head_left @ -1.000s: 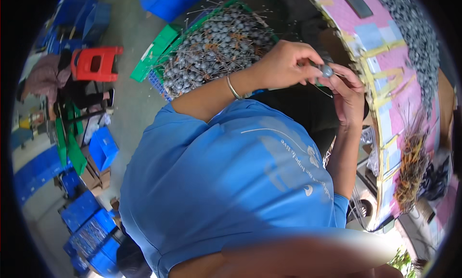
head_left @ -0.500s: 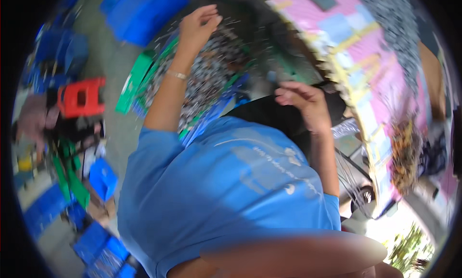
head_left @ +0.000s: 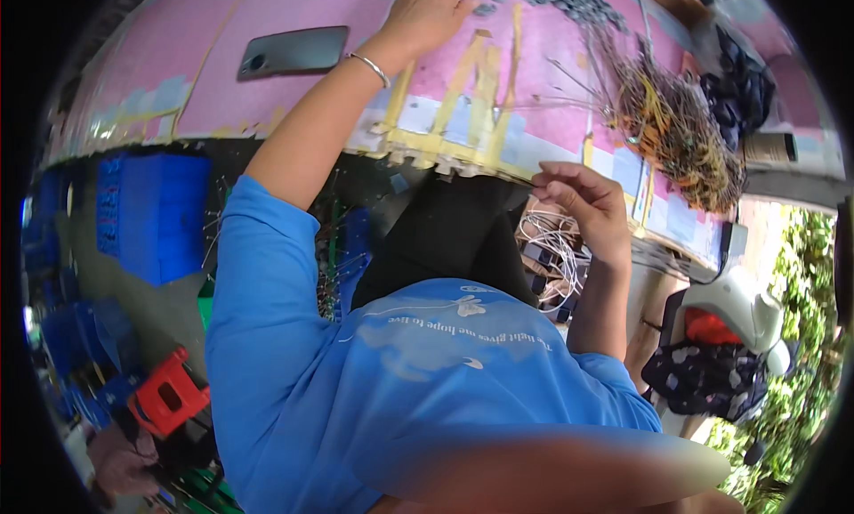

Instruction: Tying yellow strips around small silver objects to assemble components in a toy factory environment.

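My left hand reaches over the pink-covered table to the edge of a heap of small grey pieces. Its fingers are partly spread, and I make out nothing held in them. At the table's near edge, my right hand has thumb and fingertips brought together around a thin dark wire-like piece, whose exact kind is too small to tell. To the right of the grey heap lies a bundle of thin wire-like leads, brown and orange.
A dark phone lies on the table's left part. Yellow tape strips cross the pink cover. White cables hang below the edge. Blue crates and a red stool stand on the floor at left.
I have turned from the floor crate of small parts toward the table. My left hand has gone from above that crate to the grey heap; my right hand is now at the table edge.
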Available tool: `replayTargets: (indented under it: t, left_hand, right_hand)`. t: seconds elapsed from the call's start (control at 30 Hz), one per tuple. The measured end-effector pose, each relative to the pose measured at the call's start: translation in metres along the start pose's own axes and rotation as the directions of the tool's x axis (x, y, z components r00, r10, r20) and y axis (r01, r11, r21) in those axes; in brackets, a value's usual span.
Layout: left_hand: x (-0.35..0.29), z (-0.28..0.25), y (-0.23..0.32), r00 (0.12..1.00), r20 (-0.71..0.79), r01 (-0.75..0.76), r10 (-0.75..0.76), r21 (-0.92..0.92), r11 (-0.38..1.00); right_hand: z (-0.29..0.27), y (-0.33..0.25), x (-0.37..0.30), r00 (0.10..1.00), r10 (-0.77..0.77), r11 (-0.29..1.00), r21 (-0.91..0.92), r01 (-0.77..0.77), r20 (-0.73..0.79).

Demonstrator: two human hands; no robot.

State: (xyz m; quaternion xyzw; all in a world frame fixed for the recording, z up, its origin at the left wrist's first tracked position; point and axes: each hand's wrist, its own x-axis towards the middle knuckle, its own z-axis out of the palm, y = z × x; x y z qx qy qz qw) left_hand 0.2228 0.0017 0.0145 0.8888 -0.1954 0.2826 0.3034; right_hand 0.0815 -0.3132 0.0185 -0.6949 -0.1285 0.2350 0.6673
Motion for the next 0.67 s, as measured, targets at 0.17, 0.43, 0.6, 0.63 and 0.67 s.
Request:
replayTargets:
  t: [0.17, 0.43, 0.6, 0.63, 0.67]
  left_hand:
    - [0.021, 0.037, -0.020, 0.971, 0.239, -0.098, 0.024, 0.300, 0.949]
    - [-0.016, 0.004, 0.036, 0.977, 0.209, 0.008, -0.047, 0.186, 0.983]
    - [-0.061, -0.027, 0.093, 0.877, 0.217, 0.457, -0.428, -0.104, 0.884]
    - [-0.075, -0.030, 0.101, 0.859, 0.216, 0.509, -0.465, -0.257, 0.821]
    - [-0.089, -0.032, 0.106, 0.839, 0.220, 0.543, -0.498, -0.405, 0.735]
  right_hand:
    - [-0.044, 0.000, 0.002, 0.909, -0.178, 0.917, -0.398, 0.015, -0.376]
    - [-0.068, -0.003, 0.044, 0.788, -0.512, 0.449, -0.889, -0.092, -0.340]
    - [-0.071, 0.007, 0.045, 0.766, -0.563, 0.339, -0.932, -0.128, -0.309]
    - [-0.070, 0.007, 0.043, 0.754, -0.548, 0.480, -0.875, -0.070, -0.361]
    - [-0.069, 0.006, 0.041, 0.745, -0.526, 0.605, -0.796, -0.010, -0.409]
